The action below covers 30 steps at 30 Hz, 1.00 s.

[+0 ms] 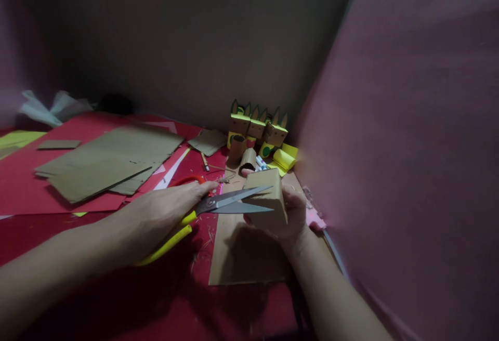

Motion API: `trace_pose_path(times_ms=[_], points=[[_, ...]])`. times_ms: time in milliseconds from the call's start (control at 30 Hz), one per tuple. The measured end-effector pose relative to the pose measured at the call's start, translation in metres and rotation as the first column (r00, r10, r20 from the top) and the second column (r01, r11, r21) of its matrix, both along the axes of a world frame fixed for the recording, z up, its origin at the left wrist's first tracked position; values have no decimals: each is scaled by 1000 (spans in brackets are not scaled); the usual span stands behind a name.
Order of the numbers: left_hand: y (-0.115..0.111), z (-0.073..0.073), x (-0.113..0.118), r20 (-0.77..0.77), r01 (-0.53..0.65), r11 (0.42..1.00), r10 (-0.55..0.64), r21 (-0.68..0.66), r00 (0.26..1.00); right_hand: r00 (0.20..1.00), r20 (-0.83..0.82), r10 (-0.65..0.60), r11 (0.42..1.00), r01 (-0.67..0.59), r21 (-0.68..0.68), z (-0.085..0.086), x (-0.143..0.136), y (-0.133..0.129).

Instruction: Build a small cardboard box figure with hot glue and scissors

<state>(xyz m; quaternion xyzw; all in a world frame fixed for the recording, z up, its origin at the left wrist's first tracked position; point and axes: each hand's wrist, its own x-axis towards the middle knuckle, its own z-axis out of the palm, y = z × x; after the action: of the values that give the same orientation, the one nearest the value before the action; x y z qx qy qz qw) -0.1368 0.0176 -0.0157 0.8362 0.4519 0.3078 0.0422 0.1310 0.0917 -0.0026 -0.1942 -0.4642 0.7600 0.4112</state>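
My left hand [167, 211] is closed round the handles of a pair of scissors [212, 204] with red and yellow grips. Its two blades point right, slightly parted, in front of a small folded cardboard box [268, 185]. That box sits in my right hand [294, 211], whose fingers wrap its right side and underside. Whether the blades touch the cardboard, I cannot tell. Below the box lies a flat cardboard strip [230, 258], partly in shadow.
Several cardboard sheets [128, 146] lie on red paper [23, 185] at the left. Box figures with pointed ears [257, 125] stand at the back, near cardboard tubes [248, 159], yellow paper [286, 158] and a pencil [205, 161]. A pink wall [409, 148] rises close on the right.
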Motion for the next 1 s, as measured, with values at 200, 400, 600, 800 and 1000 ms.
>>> trace_pose_path(times_ms=[200,400,600,800,1000], points=[[-4,5,7,-16,-21,997,23,68,1000,998,60,27,997,-31,73,2,-7,-4],[-7,4,8,-55,-24,995,29,95,998,998,55,-2,997,-2,75,-2,-6,-2],[-3,0,6,-83,-10,989,22,149,996,999,44,21,996,-25,85,-1,-7,-3],[1,-1,-2,-168,9,982,23,190,986,996,72,45,990,-54,132,3,-10,-4],[1,-6,-1,-169,-8,969,50,246,984,997,49,58,988,-65,143,2,-10,-2]])
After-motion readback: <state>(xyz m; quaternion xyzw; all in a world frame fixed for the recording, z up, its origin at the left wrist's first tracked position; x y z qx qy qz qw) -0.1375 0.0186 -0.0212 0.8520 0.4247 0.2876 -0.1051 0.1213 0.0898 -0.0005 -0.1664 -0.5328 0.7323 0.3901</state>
